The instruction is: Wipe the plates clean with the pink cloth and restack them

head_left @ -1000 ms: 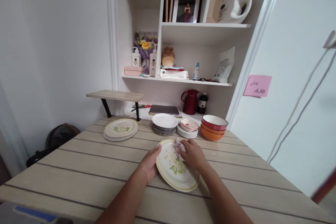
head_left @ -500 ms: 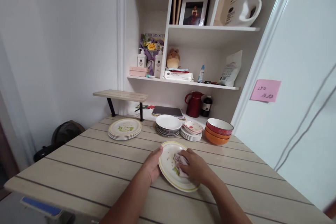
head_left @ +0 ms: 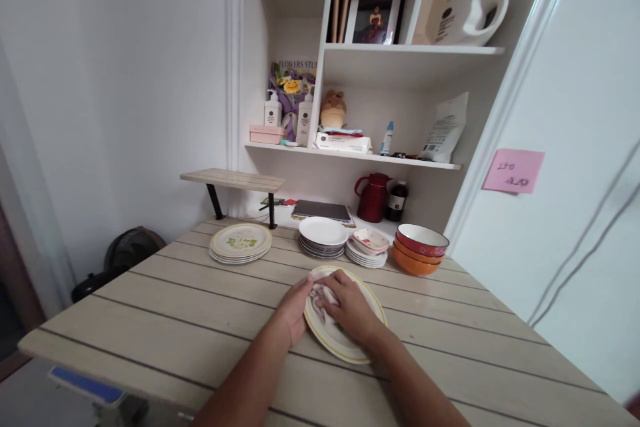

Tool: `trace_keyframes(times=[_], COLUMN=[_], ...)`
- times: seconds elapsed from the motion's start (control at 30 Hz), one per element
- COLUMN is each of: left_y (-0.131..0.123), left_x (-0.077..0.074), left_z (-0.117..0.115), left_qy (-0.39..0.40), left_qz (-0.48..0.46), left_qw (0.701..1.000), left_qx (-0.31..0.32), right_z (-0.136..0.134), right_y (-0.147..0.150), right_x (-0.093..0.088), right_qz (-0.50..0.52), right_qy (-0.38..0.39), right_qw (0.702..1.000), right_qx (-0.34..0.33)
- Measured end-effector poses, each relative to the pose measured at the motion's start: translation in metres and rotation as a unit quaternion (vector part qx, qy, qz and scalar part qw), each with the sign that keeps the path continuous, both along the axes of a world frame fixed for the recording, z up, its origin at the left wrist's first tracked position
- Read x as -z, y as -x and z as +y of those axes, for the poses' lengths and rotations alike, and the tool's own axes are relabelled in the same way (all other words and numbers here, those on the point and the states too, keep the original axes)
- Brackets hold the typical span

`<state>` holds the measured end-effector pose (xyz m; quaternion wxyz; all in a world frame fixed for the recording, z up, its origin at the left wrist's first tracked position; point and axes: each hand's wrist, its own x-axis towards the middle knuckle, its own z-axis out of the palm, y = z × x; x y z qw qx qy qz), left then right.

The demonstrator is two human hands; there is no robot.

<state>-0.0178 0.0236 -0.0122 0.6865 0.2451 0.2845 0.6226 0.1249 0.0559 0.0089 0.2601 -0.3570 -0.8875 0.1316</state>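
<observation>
the plate (head_left: pixel 332 337) was over the near part of the table (head_left: pixel 190 320), before the stacked white plates (head_left: pixel 323 233); whether it touched the table, i could not tell. the left hand (head_left: pixel 295 312), half curled, held its left rim, and the right hand (head_left: pixel 353 307) was bent loosely around a cloth (head_left: pixel 323 300), against the plate's face. it seemed stiff, smooth, breakable and moderately heavy, so the rim was probably the safest hold. its face pointed upward; being apparently round, it had no clear long axis.
</observation>
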Motion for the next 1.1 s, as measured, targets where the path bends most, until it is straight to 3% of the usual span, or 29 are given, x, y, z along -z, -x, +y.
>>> trace_keyframes(times=[0.2,0.33,0.43,0.53,0.67,0.77,0.83,0.93,1.1], left_y=[0.000,0.002,0.003,0.003,0.003,0.003,0.002,0.001,0.000], left_x=[0.004,0.005,0.003,0.001,-0.002,-0.004,-0.005,-0.006,-0.007], left_z=[0.003,0.002,0.000,-0.001,-0.002,-0.003,-0.002,-0.001,-0.002], left_qy=[0.001,0.003,0.010,0.015,0.016,0.017,0.024,0.029,0.015], left_qz=[0.003,0.024,0.033,0.039,0.044,0.040,0.031,0.026,0.055], left_qw=[1.000,1.000,0.999,0.999,0.999,0.998,0.998,0.999,0.997], left_qx=[0.013,0.018,0.016,0.011,0.019,0.033,0.039,0.036,0.044], right_z=[0.030,0.029,0.017,0.001,-0.016,-0.019,-0.014,0.002,0.028], right_y=[-0.020,-0.042,-0.055,-0.058,-0.041,-0.017,-0.004,0.005,-0.015], right_x=[0.008,0.005,-0.003,-0.013,-0.019,-0.016,-0.010,-0.001,0.007], right_qz=[-0.053,-0.097,-0.115,-0.109,-0.071,-0.013,0.019,0.020,-0.025], right_qy=[-0.027,0.002,0.047,0.098,0.121,0.098,0.062,-0.001,-0.030], right_qw=[0.985,0.978,0.983,0.988,0.987,0.988,0.994,1.000,0.986], right_qx=[0.165,0.182,0.138,0.041,-0.078,-0.117,-0.085,0.017,0.161])
